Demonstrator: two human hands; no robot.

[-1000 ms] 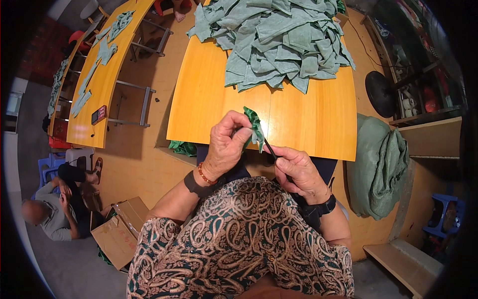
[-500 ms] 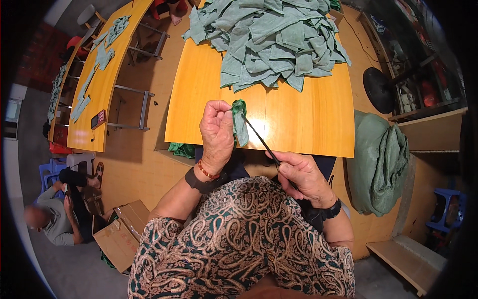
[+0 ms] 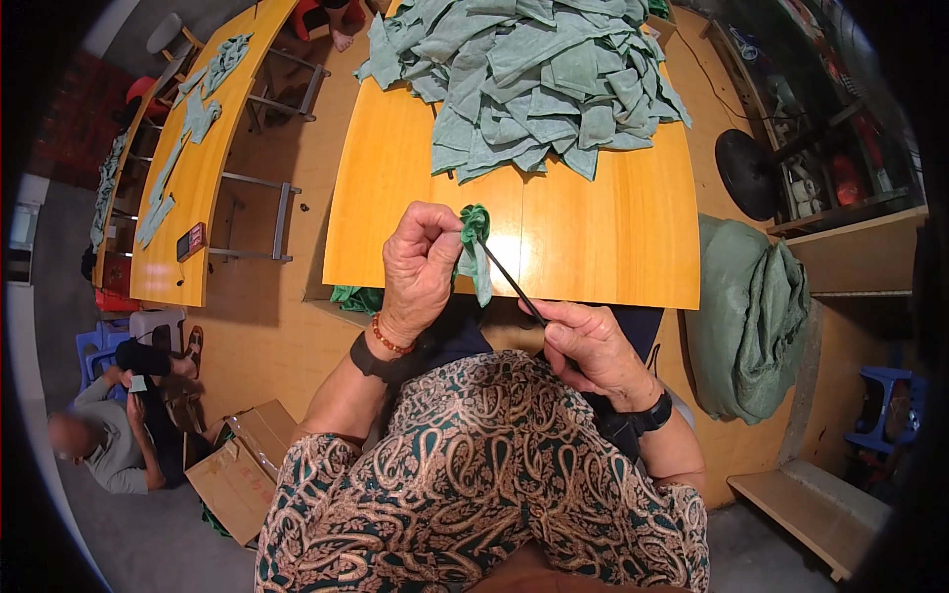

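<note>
Between the thumb and fingers of my left hand (image 3: 421, 259) is a small green fabric piece (image 3: 475, 227), bunched and shiny at its top. A paler green strip hangs down from it. My right hand (image 3: 591, 346) is closed on a thin black rod (image 3: 514, 287), whose far end runs into the bunched fabric. Both hands are just over the near edge of the yellow table (image 3: 603, 237). Farther back on that table lies a large heap of pale green fabric pieces (image 3: 534, 89). How the rod's tip sits inside the fabric is hidden.
A big green sack (image 3: 748, 321) stands on the floor at the table's right. To the left is another yellow table (image 3: 178, 198) with fabric strips. A cardboard box (image 3: 237, 474) and a seated person (image 3: 114, 430) are at lower left. A black round base (image 3: 746, 175) stands at right.
The bunched fabric has turned a little on the rod, and its pale strip hangs lower. My left hand has shifted slightly left; both hands keep their hold.
</note>
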